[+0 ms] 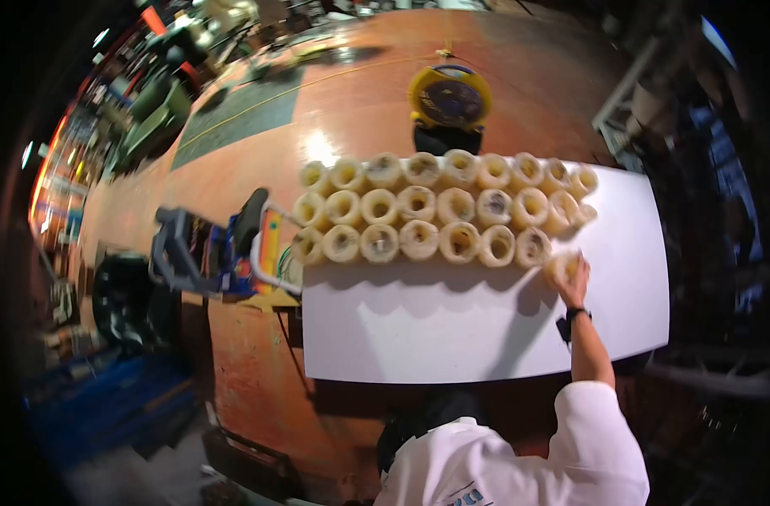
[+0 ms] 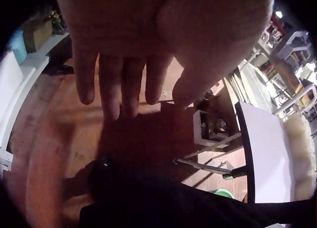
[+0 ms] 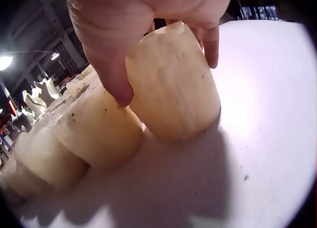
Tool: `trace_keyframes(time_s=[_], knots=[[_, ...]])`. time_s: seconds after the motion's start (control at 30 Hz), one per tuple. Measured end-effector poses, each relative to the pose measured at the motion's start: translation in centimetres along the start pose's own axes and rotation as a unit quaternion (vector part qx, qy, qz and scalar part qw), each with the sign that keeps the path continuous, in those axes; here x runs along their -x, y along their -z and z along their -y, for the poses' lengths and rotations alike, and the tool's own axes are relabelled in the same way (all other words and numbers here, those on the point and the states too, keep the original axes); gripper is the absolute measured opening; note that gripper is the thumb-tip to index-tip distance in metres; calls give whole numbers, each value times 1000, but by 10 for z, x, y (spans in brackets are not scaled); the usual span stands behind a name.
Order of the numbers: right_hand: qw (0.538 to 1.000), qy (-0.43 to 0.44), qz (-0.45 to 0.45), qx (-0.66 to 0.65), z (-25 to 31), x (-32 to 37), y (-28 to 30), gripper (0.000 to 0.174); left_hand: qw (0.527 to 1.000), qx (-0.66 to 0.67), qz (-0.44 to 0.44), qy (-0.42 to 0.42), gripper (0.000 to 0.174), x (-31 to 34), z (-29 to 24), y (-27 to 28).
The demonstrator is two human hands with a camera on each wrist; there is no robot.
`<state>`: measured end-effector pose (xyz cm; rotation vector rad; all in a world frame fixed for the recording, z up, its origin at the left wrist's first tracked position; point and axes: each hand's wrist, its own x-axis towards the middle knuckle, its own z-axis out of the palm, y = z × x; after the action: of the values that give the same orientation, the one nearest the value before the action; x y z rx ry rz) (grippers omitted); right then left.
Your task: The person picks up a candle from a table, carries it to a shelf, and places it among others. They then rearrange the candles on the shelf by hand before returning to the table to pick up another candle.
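The left grip (image 2: 131, 45) hangs loose, fingers extended and holding nothing; the head view does not show it. Over the right half of the table (image 1: 402, 329), the right grip (image 1: 575, 282) grasps a pale cylinder (image 3: 171, 87), thumb on one side, fingers round the other. The cylinder is cream-yellow and waxy, with small dark specks and cloudy streaks down its wall. Its long axis runs close to upright, one end up under the palm, the other down at the table. The hand covers much of the upper end, so whether it is hollow cannot be told, nor whether the base sits flat. It is at the right end of the front row (image 1: 419, 253). Farther off come the middle row (image 1: 436, 207) and back row (image 1: 459, 169), mostly with round openings upward, some clouded. Past the table stands a yellow reel (image 1: 450, 97).
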<state>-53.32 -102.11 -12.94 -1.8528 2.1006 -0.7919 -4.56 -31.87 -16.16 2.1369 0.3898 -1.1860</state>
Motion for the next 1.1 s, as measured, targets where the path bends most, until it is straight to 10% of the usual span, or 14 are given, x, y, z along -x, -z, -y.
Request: trace_keyframes(time_s=[0.43, 0.5, 0.73, 0.87, 1.1], knots=[[961, -4, 97, -258, 71, 238, 3, 97, 956, 272, -73, -80, 23, -11, 171, 3], [981, 48, 136, -126, 97, 271, -5, 98, 959, 241, -116, -90, 24, -3, 196, 15], [883, 244, 300, -266, 281, 396, -43, 98, 926, 256, -273, 38, 28, -31, 311, 53], [821, 336, 393, -244, 384, 448, -50, 104, 941, 150, -289, 86, 35, -19, 292, 90], [718, 457, 477, -219, 538, 554, -127, 105, 801, 425, -422, -31, 31, 14, 262, 168]])
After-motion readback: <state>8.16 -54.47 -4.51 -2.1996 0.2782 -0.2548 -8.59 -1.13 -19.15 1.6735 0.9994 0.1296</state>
